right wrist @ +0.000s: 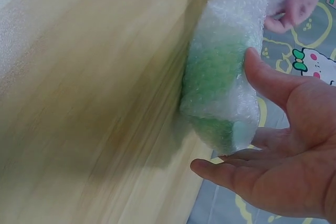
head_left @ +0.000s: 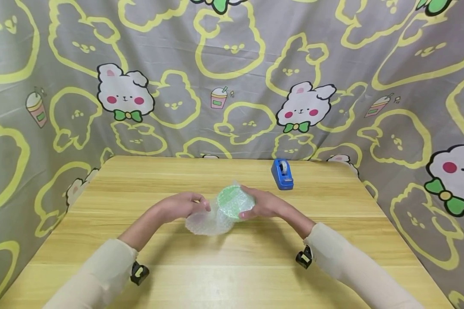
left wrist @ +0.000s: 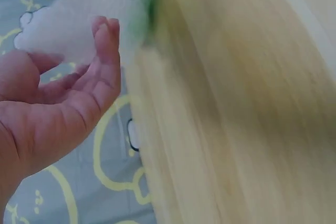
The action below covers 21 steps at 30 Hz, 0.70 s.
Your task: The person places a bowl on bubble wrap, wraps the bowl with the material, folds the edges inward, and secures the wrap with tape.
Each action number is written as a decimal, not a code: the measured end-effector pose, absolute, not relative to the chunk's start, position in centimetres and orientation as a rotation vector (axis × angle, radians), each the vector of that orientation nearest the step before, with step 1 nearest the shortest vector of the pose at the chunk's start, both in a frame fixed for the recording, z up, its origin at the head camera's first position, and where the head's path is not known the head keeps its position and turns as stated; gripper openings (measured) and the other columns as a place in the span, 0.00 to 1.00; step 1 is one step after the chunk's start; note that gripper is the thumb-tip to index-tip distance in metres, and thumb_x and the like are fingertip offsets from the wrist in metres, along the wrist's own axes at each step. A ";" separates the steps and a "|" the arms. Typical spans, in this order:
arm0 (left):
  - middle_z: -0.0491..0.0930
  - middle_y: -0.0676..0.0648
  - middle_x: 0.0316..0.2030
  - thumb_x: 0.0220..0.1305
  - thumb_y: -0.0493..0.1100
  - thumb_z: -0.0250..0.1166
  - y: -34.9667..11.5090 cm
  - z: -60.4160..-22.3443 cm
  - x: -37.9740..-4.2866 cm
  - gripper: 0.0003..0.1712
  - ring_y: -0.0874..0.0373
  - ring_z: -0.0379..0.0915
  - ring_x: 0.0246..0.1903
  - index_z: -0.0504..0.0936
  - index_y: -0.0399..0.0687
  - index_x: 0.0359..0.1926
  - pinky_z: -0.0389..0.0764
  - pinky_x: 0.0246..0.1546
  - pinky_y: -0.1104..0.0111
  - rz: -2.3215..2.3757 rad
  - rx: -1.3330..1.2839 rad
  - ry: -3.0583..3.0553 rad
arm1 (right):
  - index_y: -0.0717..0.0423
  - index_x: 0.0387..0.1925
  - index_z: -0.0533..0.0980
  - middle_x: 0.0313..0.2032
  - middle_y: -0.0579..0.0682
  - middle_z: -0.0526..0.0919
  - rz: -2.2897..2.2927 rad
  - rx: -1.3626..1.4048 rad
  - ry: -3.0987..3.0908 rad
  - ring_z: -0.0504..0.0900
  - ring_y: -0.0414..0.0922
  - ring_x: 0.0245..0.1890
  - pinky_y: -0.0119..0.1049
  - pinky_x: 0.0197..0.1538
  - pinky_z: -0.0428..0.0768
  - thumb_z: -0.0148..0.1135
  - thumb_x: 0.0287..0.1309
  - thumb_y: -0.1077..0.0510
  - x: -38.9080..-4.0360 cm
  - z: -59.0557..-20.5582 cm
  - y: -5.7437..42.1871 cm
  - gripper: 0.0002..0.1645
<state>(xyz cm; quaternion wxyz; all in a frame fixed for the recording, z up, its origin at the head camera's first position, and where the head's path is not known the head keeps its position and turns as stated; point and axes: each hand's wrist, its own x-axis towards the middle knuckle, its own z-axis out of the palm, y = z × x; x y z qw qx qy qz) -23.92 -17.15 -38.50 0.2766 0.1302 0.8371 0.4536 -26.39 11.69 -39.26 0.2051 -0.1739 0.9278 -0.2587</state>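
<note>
A rounded green item [head_left: 230, 201] is wrapped in clear bubble wrap and held over the wooden table. My right hand [head_left: 264, 203] grips it from the right, thumb pressed on one side and fingers under the other, as the right wrist view shows. The layers blur the item's exact kind. A loose end of the bubble wrap [head_left: 206, 225] trails to the left. There my left hand [head_left: 181, 206] holds the film between thumb and bent fingers. In the left wrist view, the fingers [left wrist: 107, 51] overlap the cloudy wrap.
Toward the back right of the table [head_left: 139, 180] stands a blue tape dispenser [head_left: 282, 175] with a roll in it. A grey curtain [head_left: 251, 92] with yellow outlines and white rabbits hangs behind the table and along both sides.
</note>
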 end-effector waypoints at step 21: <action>0.86 0.46 0.33 0.65 0.43 0.71 -12.7 -36.7 -25.0 0.06 0.55 0.78 0.33 0.86 0.45 0.35 0.79 0.36 0.64 1.241 0.396 2.515 | 0.49 0.80 0.52 0.72 0.64 0.67 -0.738 -0.490 2.580 0.71 0.62 0.68 0.59 0.69 0.70 0.76 0.55 0.46 -26.3 -38.9 11.5 0.60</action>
